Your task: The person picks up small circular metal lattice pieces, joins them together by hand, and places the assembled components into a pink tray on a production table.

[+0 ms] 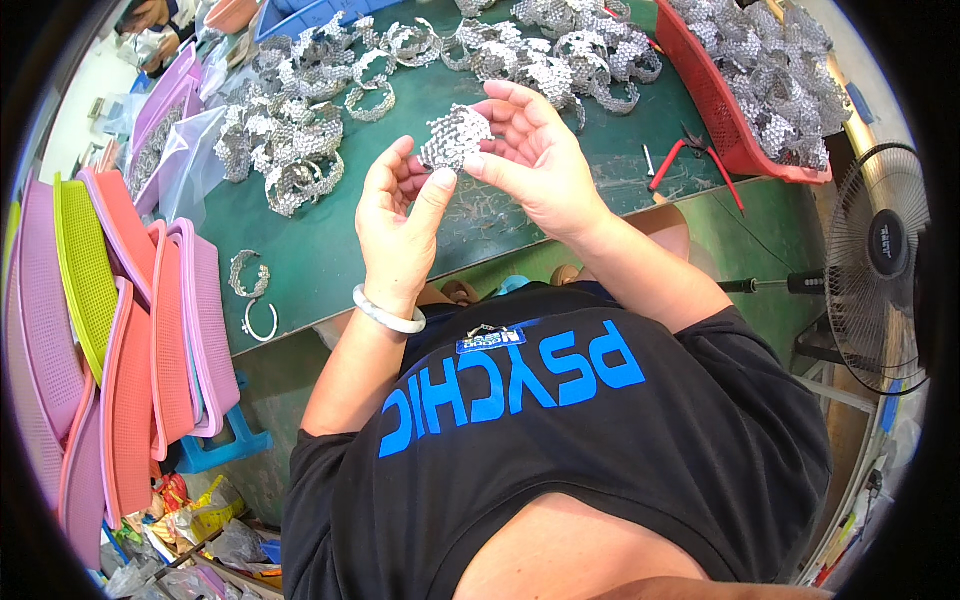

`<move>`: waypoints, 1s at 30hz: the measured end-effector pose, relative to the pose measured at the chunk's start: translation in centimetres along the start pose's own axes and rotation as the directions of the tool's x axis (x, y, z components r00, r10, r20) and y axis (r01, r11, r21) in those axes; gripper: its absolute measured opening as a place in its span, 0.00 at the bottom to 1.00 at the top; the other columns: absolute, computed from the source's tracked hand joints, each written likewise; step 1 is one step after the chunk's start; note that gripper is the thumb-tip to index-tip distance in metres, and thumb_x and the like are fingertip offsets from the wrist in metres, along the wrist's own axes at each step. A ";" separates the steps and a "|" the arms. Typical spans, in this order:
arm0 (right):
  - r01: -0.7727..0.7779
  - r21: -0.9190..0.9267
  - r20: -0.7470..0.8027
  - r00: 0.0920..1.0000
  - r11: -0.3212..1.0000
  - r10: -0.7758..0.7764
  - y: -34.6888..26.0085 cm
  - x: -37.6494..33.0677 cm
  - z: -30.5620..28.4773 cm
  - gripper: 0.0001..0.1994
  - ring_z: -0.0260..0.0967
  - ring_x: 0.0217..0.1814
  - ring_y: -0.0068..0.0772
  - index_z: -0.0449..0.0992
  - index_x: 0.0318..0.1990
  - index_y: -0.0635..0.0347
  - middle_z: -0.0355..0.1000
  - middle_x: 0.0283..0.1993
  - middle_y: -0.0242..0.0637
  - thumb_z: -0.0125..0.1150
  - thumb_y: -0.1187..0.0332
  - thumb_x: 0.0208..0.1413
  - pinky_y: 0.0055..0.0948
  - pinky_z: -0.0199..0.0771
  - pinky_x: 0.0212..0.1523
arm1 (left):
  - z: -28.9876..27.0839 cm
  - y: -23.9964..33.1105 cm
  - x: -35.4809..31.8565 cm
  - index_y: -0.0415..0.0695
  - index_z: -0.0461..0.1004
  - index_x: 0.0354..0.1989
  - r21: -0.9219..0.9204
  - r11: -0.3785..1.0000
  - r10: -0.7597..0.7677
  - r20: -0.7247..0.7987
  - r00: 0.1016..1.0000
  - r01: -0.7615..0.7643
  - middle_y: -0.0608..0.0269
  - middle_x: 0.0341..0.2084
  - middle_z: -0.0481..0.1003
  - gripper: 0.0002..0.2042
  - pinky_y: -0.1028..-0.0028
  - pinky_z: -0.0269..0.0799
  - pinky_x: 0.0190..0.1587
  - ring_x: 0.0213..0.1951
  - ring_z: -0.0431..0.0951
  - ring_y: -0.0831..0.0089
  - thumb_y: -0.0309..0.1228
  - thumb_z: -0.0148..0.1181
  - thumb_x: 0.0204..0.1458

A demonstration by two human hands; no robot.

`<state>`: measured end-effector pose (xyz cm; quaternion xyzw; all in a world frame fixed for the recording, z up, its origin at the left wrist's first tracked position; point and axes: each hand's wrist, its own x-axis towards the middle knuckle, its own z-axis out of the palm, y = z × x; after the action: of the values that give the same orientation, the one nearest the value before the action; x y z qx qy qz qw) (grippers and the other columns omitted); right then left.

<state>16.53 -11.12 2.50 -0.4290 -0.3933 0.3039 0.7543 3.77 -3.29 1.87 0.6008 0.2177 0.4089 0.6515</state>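
Looking down at my own two hands over a green worktable (330,250), I go from left to right. At nine o'clock a stack of plastic mesh trays (120,340) in pink, coral and yellow-green stands on edge beside the table. Near them, at about eight o'clock on the green surface, lie two loose silver bangles (250,290). At eleven o'clock sits a heap of silver mesh bracelets (290,130), with clear plastic bags (185,165) just beside it.

In the middle, my left hand (400,225), a pale bangle (388,315) on its wrist, pinches the lower edge of a small silver mesh piece (455,138) between thumb and fingers. My right hand (535,165) closes its fingertips on the same piece from the right side, palm cupped behind it. The piece is held up off the table, just above centre, at twelve o'clock.

Behind it more mesh bracelets (560,55) spread across the table. At two o'clock lie red-handled pliers (690,155), then a red basket (720,115) full of mesh pieces. At three o'clock stands a black fan (880,265).
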 end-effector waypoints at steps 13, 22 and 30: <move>0.377 -0.345 0.022 0.919 0.860 -0.394 1.0 -0.3 0.4 0.33 0.60 0.54 0.31 0.57 0.56 0.64 0.60 0.51 0.40 0.64 0.79 0.39 0.28 0.64 0.52 | 0.4 0.1 0.0 0.38 0.70 0.40 0.138 0.973 0.188 -0.001 0.982 -0.186 0.65 0.36 0.67 0.13 0.82 0.65 0.37 0.33 0.67 0.81 0.25 0.62 0.45; 0.405 -0.341 0.009 0.904 0.848 -0.428 1.5 -0.5 0.4 0.32 0.60 0.54 0.32 0.58 0.55 0.64 0.60 0.51 0.41 0.64 0.80 0.39 0.28 0.64 0.52 | 1.1 0.4 0.3 0.38 0.71 0.36 0.008 0.993 0.115 0.060 0.992 -0.116 0.67 0.33 0.68 0.08 0.83 0.65 0.36 0.31 0.68 0.82 0.24 0.58 0.48; 0.369 -0.299 0.050 0.927 0.880 -0.372 2.1 -0.7 0.2 0.32 0.59 0.56 0.31 0.56 0.56 0.64 0.59 0.52 0.41 0.62 0.81 0.40 0.29 0.63 0.53 | 0.9 0.7 0.5 0.37 0.72 0.32 -0.014 0.993 0.120 0.116 0.986 -0.120 0.69 0.27 0.70 0.04 0.84 0.64 0.34 0.29 0.68 0.83 0.23 0.58 0.48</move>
<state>15.76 -10.70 0.50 -0.4576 -0.5066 0.0886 0.7253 4.61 -3.47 2.85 0.6333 0.1414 0.4125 0.6394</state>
